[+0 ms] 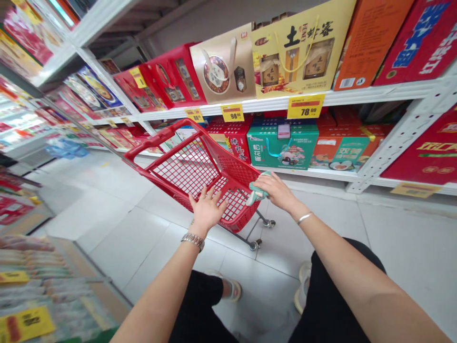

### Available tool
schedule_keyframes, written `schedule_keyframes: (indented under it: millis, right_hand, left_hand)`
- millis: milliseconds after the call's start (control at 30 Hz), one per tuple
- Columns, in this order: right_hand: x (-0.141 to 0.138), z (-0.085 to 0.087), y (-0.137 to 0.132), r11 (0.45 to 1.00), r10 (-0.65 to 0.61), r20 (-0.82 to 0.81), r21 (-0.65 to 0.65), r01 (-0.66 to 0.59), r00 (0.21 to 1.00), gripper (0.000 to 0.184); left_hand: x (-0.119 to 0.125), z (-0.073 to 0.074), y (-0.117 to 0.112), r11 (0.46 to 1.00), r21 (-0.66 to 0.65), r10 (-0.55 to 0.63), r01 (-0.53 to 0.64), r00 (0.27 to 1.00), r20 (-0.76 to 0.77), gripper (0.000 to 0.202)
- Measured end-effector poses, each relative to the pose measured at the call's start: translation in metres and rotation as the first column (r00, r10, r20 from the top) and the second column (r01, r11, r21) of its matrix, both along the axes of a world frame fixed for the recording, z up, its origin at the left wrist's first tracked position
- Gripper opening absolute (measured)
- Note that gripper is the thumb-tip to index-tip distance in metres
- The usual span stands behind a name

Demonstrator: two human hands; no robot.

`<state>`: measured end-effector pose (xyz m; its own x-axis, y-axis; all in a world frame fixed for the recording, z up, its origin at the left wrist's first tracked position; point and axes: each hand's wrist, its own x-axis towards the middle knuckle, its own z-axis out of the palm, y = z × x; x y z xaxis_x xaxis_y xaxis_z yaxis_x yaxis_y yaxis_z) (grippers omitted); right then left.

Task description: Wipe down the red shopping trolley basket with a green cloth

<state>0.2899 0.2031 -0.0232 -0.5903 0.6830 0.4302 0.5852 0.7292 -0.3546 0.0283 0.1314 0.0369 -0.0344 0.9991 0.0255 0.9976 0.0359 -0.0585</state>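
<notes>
A red plastic shopping cart [228,164] with mesh sides stands in front of me on the tiled floor. My left hand [207,209] is over the cart's near side with its fingers spread and nothing in them; whether it touches the rim I cannot tell. At the cart's near right corner, my right hand [276,190] is closed around a folded green-and-white cloth [257,194]. The cloth is at the cart's rim. Within the cart's basket, only its red mesh shows.
Shelves [378,97] with boxed gift sets run along the far side, with yellow price tags [305,106] on their edges. A green gift box [283,145] sits on the low shelf. Packaged goods [53,290] fill a display at lower left. Pale floor tiles [117,228] lie between.
</notes>
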Motion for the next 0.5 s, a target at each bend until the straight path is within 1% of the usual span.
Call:
schedule_keyframes:
  millis: [33,100,167,267,400,500]
  right_hand:
    - [0.004,0.0,0.005,0.999,-0.029,-0.015,-0.021,0.029,0.999,0.058]
    - [0.005,0.001,0.01,0.998,-0.04,-0.032,-0.042,0.038,0.999,0.056]
    - [0.002,0.003,0.009,0.999,-0.018,-0.032,-0.046,0.016,0.999,0.053]
    - [-0.006,0.01,0.001,0.999,0.027,-0.002,-0.046,-0.027,1.0,0.047]
    - [-0.016,0.02,-0.017,0.997,0.071,0.034,-0.021,-0.07,0.997,0.04]
    - [-0.026,0.024,-0.034,0.995,0.101,0.088,0.002,-0.101,0.991,0.032]
  left_hand:
    - [0.002,0.0,-0.001,1.0,-0.002,0.001,-0.001,1.0,-0.001,0.051]
    - [0.005,-0.001,-0.003,1.0,-0.008,0.006,-0.006,1.0,-0.003,0.053]
    - [0.007,-0.001,-0.005,1.0,-0.012,0.014,-0.014,1.0,-0.007,0.055]
    - [0.005,-0.002,-0.01,1.0,-0.003,0.019,-0.019,1.0,-0.014,0.053]
    - [-0.009,-0.003,-0.019,1.0,0.023,-0.017,0.018,0.999,-0.027,0.049]
    - [-0.029,-0.004,-0.023,0.996,0.044,-0.074,0.075,0.996,-0.041,0.048]
